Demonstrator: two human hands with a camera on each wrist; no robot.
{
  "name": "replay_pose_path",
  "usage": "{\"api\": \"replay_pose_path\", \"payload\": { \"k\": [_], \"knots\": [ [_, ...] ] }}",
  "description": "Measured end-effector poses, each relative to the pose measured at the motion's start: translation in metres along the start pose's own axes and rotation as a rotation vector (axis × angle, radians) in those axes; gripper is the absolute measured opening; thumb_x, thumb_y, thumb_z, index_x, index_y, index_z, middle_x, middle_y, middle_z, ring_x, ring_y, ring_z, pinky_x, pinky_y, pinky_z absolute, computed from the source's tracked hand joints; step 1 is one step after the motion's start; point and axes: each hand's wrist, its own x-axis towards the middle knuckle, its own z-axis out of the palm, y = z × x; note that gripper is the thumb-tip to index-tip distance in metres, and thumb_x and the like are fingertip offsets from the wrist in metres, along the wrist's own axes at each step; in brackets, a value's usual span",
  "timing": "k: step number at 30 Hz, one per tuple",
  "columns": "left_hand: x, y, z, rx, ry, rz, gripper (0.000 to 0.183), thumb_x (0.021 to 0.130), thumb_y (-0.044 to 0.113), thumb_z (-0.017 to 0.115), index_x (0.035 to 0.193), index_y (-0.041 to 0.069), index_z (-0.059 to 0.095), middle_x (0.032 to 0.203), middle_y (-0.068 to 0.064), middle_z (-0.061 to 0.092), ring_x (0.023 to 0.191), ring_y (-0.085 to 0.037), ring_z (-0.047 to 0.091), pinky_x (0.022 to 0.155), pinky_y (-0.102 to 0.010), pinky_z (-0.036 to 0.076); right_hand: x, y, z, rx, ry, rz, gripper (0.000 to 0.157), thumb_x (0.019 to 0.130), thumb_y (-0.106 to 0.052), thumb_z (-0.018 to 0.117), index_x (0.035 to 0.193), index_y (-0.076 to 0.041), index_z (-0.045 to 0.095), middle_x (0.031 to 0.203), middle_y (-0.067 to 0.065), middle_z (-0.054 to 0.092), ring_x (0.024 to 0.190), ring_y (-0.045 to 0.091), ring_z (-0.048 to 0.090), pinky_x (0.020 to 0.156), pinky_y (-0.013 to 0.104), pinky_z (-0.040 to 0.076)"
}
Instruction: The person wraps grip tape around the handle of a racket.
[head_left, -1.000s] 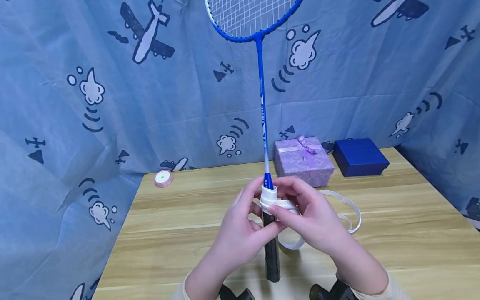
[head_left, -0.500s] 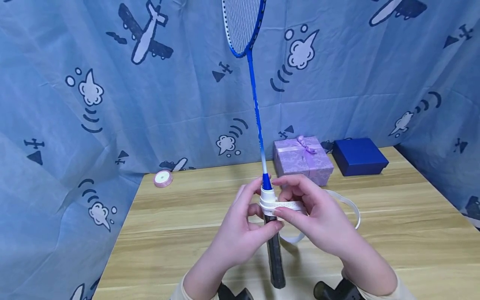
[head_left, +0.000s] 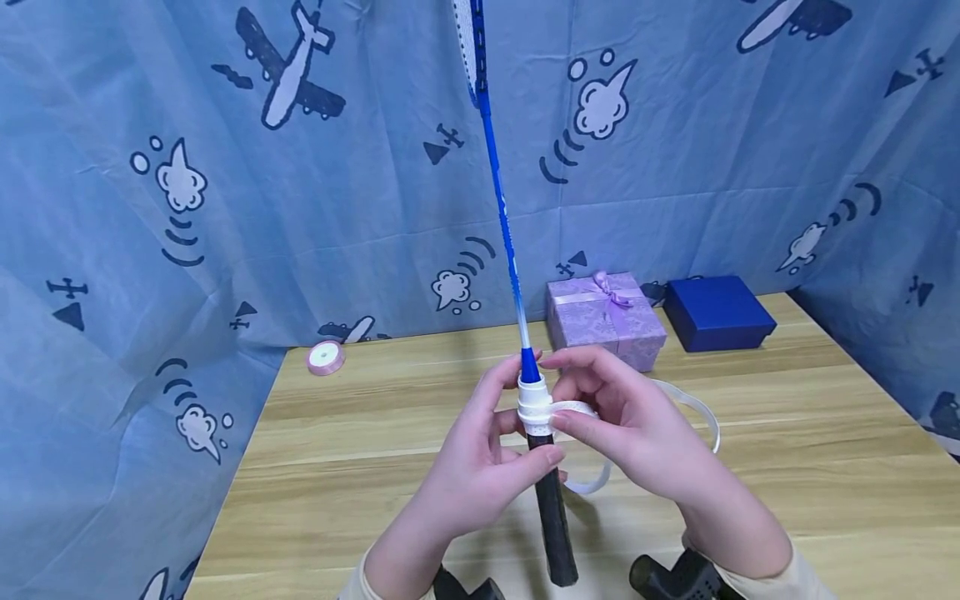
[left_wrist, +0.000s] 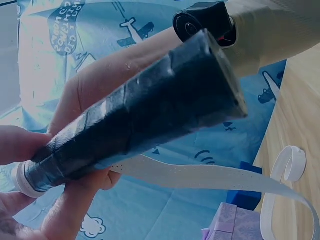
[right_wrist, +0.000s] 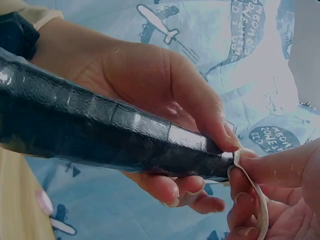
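A blue badminton racket (head_left: 501, 200) stands tilted above the table, its head almost edge-on at the top of the head view. White grip tape (head_left: 534, 406) wraps the upper end of its black handle (head_left: 553, 517). My left hand (head_left: 480, 458) grips the handle near the wrapped part, thumb in front and fingers behind. With thumb and fingers, my right hand (head_left: 630, 421) pinches the tape's loose strip close to the handle. In the left wrist view the strip (left_wrist: 200, 175) trails off toward the table and loops there. The black handle (right_wrist: 110, 120) fills much of the right wrist view.
On the wooden table (head_left: 360, 475), a lilac gift box (head_left: 606, 325) with a ribbon and a dark blue box (head_left: 720, 312) stand at the back right. A pink-edged ribbon roll (head_left: 326, 357) lies at the back left. A blue patterned curtain (head_left: 360, 192) hangs behind.
The racket has turned about its shaft, its head going from face-on to nearly edge-on. Its top has leaned left and the handle's lower end has swung right. Both hands stay at the tape.
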Motion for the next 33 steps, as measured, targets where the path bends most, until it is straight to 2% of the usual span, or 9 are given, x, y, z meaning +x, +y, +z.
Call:
{"api": "replay_pose_path", "payload": {
  "k": [4, 8, 13, 17, 23, 28, 33],
  "knots": [
    [0.0003, -0.0004, 0.0004, -0.062, -0.039, 0.03, 0.082, 0.089, -0.016, 0.065, 0.156, 0.022, 0.036, 0.139, -0.013, 0.038, 0.096, -0.021, 0.067, 0.066, -0.05, 0.066, 0.0005, 0.0004, -0.0021, 0.072, -0.043, 0.034, 0.05, 0.092, 0.016, 0.064, 0.137, 0.005, 0.047, 0.09, 0.007, 0.062, 0.077, 0.016, 0.062, 0.06, 0.027, 0.053],
    [0.0004, -0.0005, 0.0003, -0.105, -0.07, 0.055, 0.084, 0.088, -0.019, 0.062, 0.158, 0.018, 0.033, 0.138, -0.015, 0.037, 0.1, -0.019, 0.066, 0.069, -0.054, 0.065, 0.0014, 0.0009, -0.0016, 0.144, -0.074, 0.023, 0.051, 0.092, 0.017, 0.062, 0.139, 0.007, 0.043, 0.089, 0.007, 0.06, 0.076, 0.016, 0.062, 0.06, 0.027, 0.055],
    [0.0007, -0.001, -0.0012, -0.135, -0.111, 0.099, 0.083, 0.089, -0.02, 0.06, 0.159, 0.013, 0.029, 0.138, -0.024, 0.034, 0.1, -0.019, 0.066, 0.071, -0.055, 0.064, 0.0033, 0.0016, -0.0006, 0.247, -0.128, 0.069, 0.037, 0.098, 0.01, 0.059, 0.132, 0.004, 0.044, 0.089, 0.004, 0.063, 0.078, 0.015, 0.066, 0.069, 0.028, 0.062],
    [0.0007, -0.0014, -0.0034, -0.156, -0.161, 0.137, 0.082, 0.09, -0.02, 0.058, 0.16, 0.009, 0.026, 0.139, -0.032, 0.032, 0.102, -0.02, 0.063, 0.072, -0.056, 0.064, 0.0025, 0.0029, -0.0013, 0.232, -0.127, 0.102, 0.027, 0.098, 0.007, 0.061, 0.123, 0.005, 0.051, 0.094, 0.004, 0.067, 0.082, 0.016, 0.066, 0.074, 0.028, 0.061],
    [0.0014, -0.0032, -0.0047, -0.199, -0.222, 0.15, 0.081, 0.092, -0.02, 0.052, 0.162, 0.008, 0.021, 0.144, -0.034, 0.028, 0.097, -0.023, 0.063, 0.08, -0.057, 0.063, 0.0004, 0.0048, -0.0007, 0.183, -0.123, 0.073, 0.03, 0.098, 0.007, 0.061, 0.129, 0.006, 0.06, 0.105, 0.005, 0.07, 0.094, 0.019, 0.066, 0.08, 0.028, 0.06],
    [0.0028, -0.0045, -0.0042, -0.236, -0.214, 0.154, 0.081, 0.093, -0.019, 0.051, 0.162, 0.009, 0.019, 0.136, -0.041, 0.031, 0.096, -0.021, 0.065, 0.084, -0.054, 0.063, 0.0011, 0.004, 0.0012, 0.212, -0.11, 0.091, 0.03, 0.099, 0.006, 0.06, 0.129, 0.002, 0.059, 0.105, 0.007, 0.068, 0.093, 0.021, 0.065, 0.079, 0.028, 0.059],
    [0.0028, -0.004, -0.004, -0.253, -0.214, 0.174, 0.08, 0.093, -0.019, 0.049, 0.162, 0.007, 0.019, 0.138, -0.042, 0.03, 0.095, -0.026, 0.066, 0.083, -0.056, 0.063, 0.0015, 0.0063, 0.0036, 0.264, -0.125, 0.049, 0.032, 0.099, 0.008, 0.058, 0.13, -0.001, 0.06, 0.105, 0.006, 0.067, 0.093, 0.021, 0.063, 0.079, 0.027, 0.058]
  ]
}}
